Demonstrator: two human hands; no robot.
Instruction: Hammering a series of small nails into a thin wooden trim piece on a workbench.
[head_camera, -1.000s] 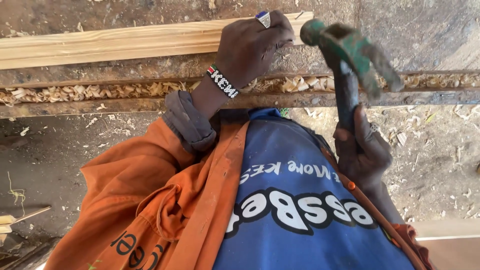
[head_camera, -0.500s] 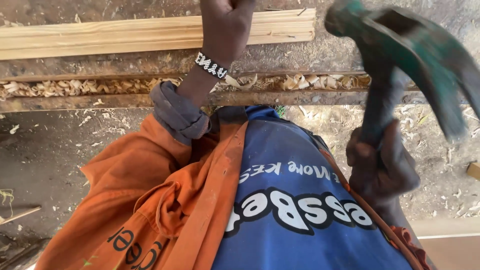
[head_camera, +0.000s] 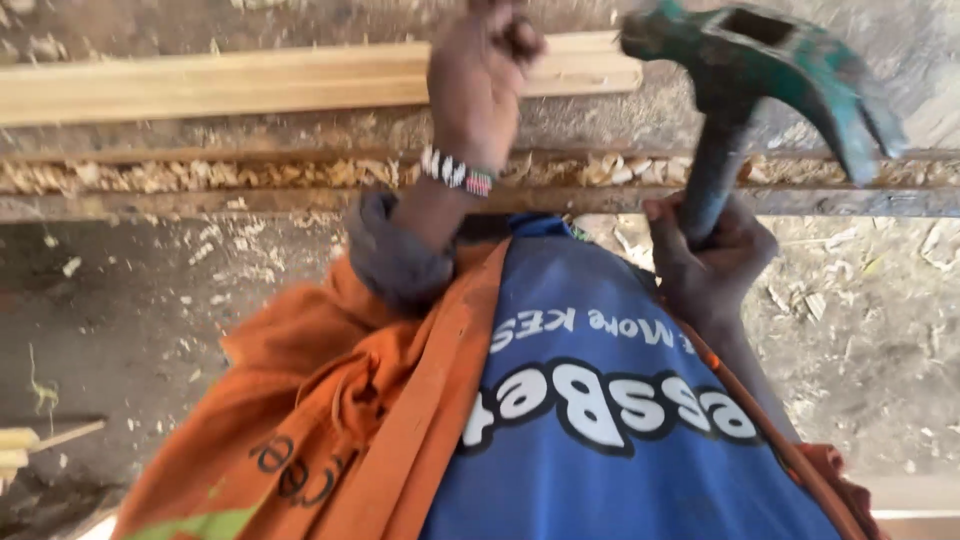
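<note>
Our right hand has its grip clamped around the dark handle of one claw hammer, low on the shaft, with the thumb pressed up along it. The hammer's green head sits above and to the right of that grip, its striking face pointing left toward the end of the wooden strip and its claw curving down to the right. The head hangs clear of the wood, not touching it.

Our left hand is closed into a fist over one long pale wooden strip, near its right end. The picture is blurred there, so we cannot tell whether the fingers pinch something small or only press on the wood. One beaded bracelet circles the left wrist, and a grey cuff sits just below it.

The strip lies lengthwise across the rough dark table, running from the left edge to just short of the hammer head. So the strip is directly under the left grip and up and to the left of the right grip.

Nearer to us, one groove along the table is filled with curled wood shavings. Below that we see the orange jacket and blue shirt, and sandy ground on the right.
</note>
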